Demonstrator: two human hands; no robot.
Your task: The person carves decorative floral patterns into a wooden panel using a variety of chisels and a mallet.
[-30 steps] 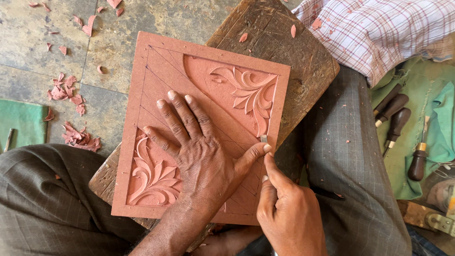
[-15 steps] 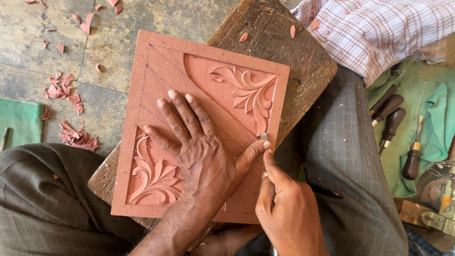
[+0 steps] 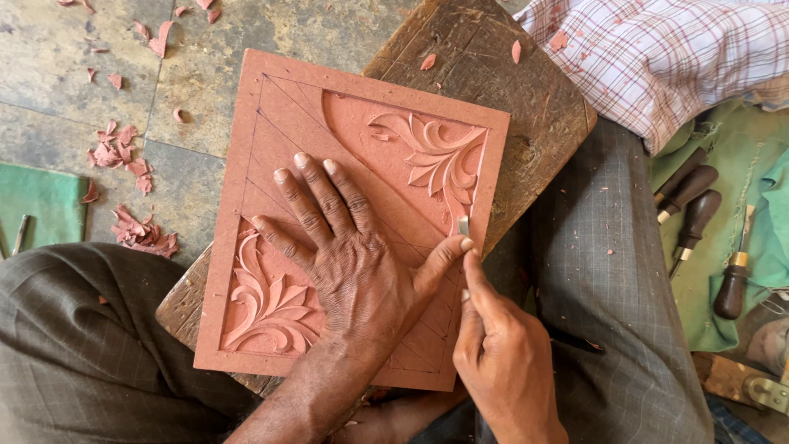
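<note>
Left hand (image 3: 353, 263) lies flat, fingers spread wide, palm down on the reddish carving panel (image 3: 345, 140), centre of frame; holds nothing, just presses it. Thumb points right toward the panel's right edge. Right hand (image 3: 501, 362), lower centre-right, is closed in a pinch around a small carving tool (image 3: 463, 226); only its pale tip shows, just above the left thumb tip, touching the panel near the right edge. Panel is tilted, resting on a dark wooden board (image 3: 526, 90) that sits across the person's lap. Leaf carving (image 3: 436, 156) in the panel's upper right, another leaf scroll (image 3: 267, 304) lower left, scribed diagonal lines between. Grey trousers (image 3: 608, 288) on right, darker knee lower left. Red shavings (image 3: 123, 156) scattered on the stone floor (image 3: 74, 74), upper left. Checked cloth (image 3: 674, 57) upper right. Dark-handled chisels (image 3: 699, 214) on a green cloth (image 3: 740, 164) at right edge. Green mat (image 3: 37, 205) at left edge.
</note>
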